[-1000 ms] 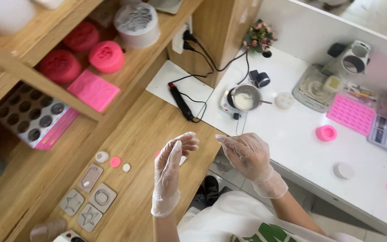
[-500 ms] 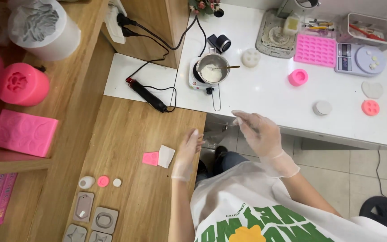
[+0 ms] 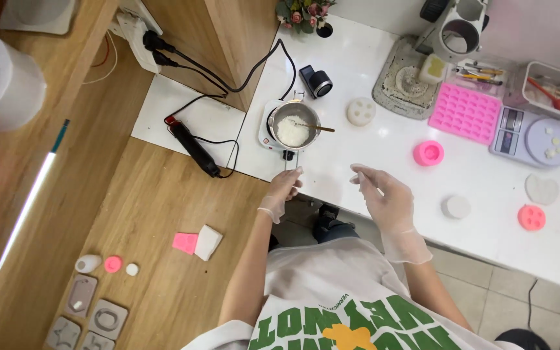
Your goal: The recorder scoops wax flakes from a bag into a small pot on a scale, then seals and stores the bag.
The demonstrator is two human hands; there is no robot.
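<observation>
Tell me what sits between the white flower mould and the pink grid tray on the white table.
In the head view, a grey mat crusted with pale residue lies between the white mould and pink tray.

A white worktop (image 3: pixel 474 194) meets a wooden desk (image 3: pixel 163 214) beside wooden shelving (image 3: pixel 228 39); pale floor tiles (image 3: pixel 487 285) show below, in even daylight.
</observation>
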